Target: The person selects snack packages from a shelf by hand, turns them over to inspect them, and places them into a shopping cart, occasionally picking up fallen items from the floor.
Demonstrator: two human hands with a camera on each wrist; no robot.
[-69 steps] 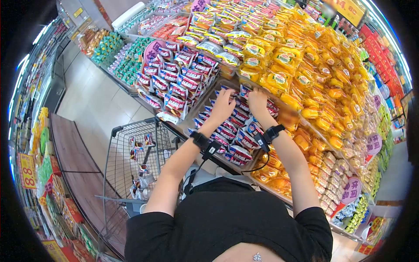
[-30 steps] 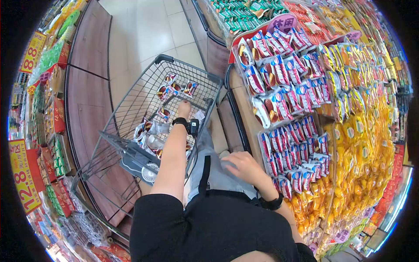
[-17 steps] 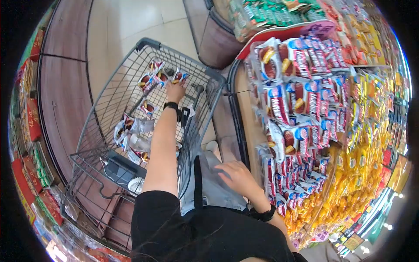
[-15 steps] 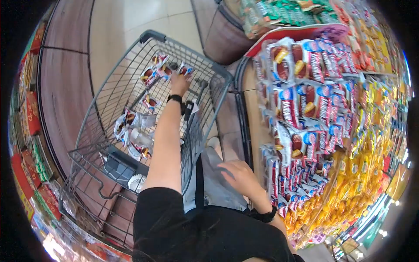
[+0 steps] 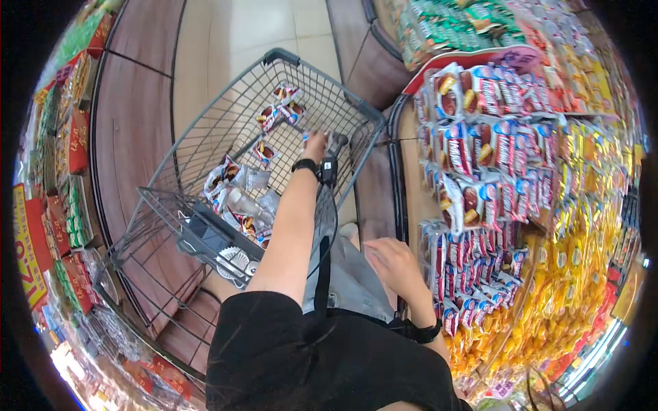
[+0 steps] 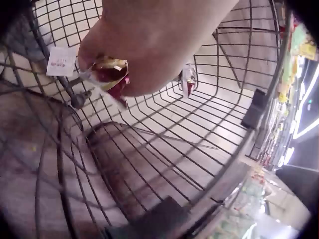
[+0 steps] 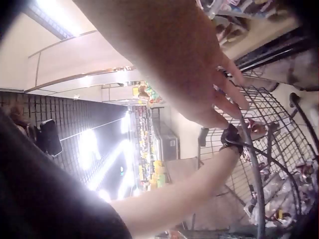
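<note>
My left hand (image 5: 315, 146) is down inside the grey wire shopping cart (image 5: 267, 57), near its right side. It pinches a small snack packet (image 6: 115, 88) in a shiny red and white wrapper, partly hidden by the fingers in the left wrist view. Several similar snack packets (image 5: 264, 151) lie on the cart's floor, with a pile of packets and a clear plastic bottle (image 5: 241, 201) closer to me. Beside my hip, my right hand (image 5: 396, 266) hangs relaxed with nothing in it, between the cart and the snack display.
To the right, trays of red and blue snack packets (image 5: 473, 147) stand on a display, with yellow packets (image 5: 569, 253) beyond. A wooden shelf base (image 5: 137, 130) runs along the left of the cart. Tiled floor (image 5: 243, 24) lies ahead.
Both hands have left the packet tray. The left hand has reached into the cart, picked up a packet lying there and drawn it back slightly. The right hand has dropped to my side.
</note>
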